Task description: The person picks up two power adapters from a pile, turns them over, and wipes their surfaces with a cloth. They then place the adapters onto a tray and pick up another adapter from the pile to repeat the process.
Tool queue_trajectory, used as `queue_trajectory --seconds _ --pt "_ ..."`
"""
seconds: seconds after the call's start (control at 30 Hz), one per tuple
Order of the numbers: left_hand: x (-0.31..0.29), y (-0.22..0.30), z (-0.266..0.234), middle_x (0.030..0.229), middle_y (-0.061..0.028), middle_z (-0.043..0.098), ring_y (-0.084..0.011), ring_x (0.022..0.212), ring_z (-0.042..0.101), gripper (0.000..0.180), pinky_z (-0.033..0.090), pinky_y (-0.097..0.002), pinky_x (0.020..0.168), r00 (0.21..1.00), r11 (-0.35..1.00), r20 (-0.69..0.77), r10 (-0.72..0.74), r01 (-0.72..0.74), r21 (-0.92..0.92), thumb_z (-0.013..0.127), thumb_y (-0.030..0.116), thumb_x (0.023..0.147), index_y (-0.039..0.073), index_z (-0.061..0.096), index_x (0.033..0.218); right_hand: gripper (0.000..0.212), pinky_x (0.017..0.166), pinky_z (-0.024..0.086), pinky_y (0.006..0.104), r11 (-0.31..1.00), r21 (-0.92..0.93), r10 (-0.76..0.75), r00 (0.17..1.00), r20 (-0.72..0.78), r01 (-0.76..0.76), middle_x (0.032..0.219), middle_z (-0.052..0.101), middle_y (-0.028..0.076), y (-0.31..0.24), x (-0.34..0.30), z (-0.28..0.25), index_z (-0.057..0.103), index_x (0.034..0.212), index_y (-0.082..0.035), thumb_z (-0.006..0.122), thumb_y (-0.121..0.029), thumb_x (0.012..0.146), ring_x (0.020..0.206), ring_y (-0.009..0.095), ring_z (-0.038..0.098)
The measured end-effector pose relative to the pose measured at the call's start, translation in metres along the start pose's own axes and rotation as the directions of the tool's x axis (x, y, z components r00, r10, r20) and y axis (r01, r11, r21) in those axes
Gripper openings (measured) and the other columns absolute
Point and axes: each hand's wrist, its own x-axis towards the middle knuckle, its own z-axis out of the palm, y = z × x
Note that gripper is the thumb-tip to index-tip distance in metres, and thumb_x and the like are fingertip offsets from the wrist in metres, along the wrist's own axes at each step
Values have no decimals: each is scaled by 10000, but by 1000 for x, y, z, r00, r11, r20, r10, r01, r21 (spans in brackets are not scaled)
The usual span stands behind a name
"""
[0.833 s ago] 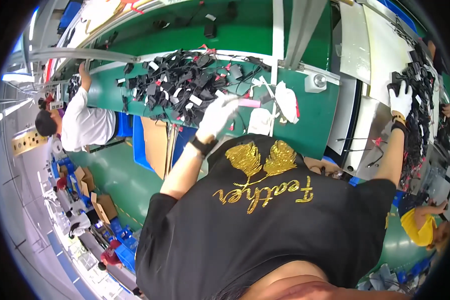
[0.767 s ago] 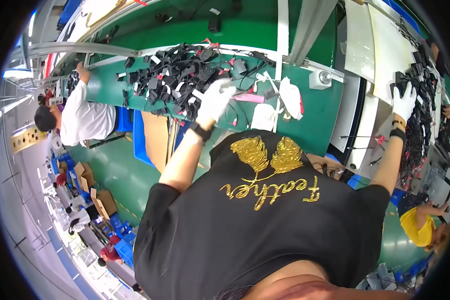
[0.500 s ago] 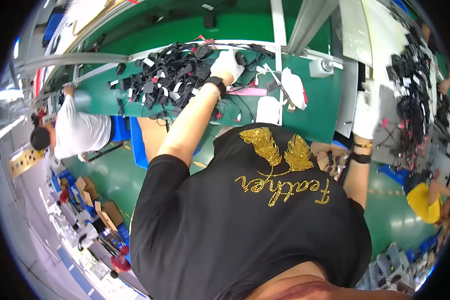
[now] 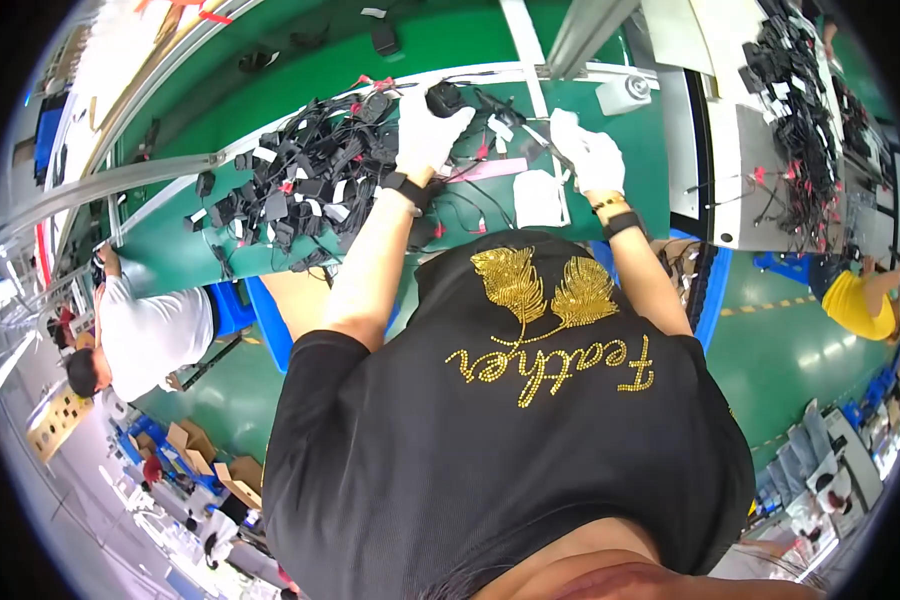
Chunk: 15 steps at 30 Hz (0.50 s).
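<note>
My left hand [image 4: 428, 135], in a white glove, is closed on a black block-shaped adapter [image 4: 447, 98] at the right edge of a large pile of black corded adapters [image 4: 310, 175]. White labels and small red pieces show among the pile's cables. To the right, my white-gloved right hand [image 4: 592, 155] is over the green table with its fingers bent together; a thin dark item shows by its fingertips, too small to name. Between the hands lie a pink strip [image 4: 490, 169], loose black cables and a folded white cloth [image 4: 540, 198].
A white bottle [image 4: 623, 95] stands at the table's back right. Metal frame posts [image 4: 590, 35] rise behind. Further right, another surface bears a heap of black corded parts [image 4: 800, 110]. A person in white [image 4: 160, 335] sits at the left; another in yellow [image 4: 860, 305] is at the far right.
My right hand has come left from the right-hand surface to the green table beside the white cloth. My left hand still holds the adapter; the whole view has shifted slightly.
</note>
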Motion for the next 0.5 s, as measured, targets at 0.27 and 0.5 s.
queue_trajectory --seconds 0.27,0.5 --pt "-19 22 -33 933 -20 554 -82 733 526 444 436 -201 587 970 547 127 -206 222 -807 652 1 750 57 458 1145 225 828 452 310 873 424 -141 957 -252 240 1000 626 130 -29 -24 -77 611 1019 12 538 -111 846 918 238 599" --pt "-40 109 -48 1071 -142 562 -206 966 555 608 448 -310 855 996 961 60 -60 74 -268 710 171 720 36 426 1240 196 824 466 284 903 161 -348 899 -267 398 1050 606 116 -112 -42 -111 613 988 15 566 -91 830 928 218 605"
